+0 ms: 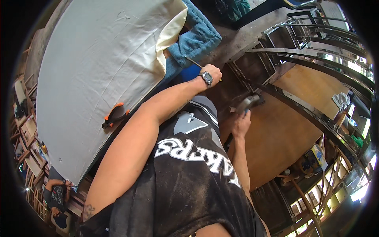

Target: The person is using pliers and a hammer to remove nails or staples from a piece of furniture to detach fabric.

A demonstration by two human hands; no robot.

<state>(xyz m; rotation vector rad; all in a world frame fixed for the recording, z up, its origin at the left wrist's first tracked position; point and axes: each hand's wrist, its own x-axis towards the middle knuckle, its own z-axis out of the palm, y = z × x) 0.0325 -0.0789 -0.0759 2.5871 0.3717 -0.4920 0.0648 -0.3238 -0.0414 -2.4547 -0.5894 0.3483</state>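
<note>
i have my left hand [212, 74] clamped on a thin rod [194, 61], tip at blue fabric [198, 38]. my right hand [240, 127] grips a hammer [248, 104].

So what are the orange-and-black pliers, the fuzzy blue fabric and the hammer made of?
Pliers: probably metal with plastic or rubber grips, judging by their bright orange colouring. Blue fabric: a matte plush, perhaps synthetic; its surface looks napped and folds softly. Hammer in the right hand: its head seems metal, from the grey sheen, though blur leaves this open.
</note>
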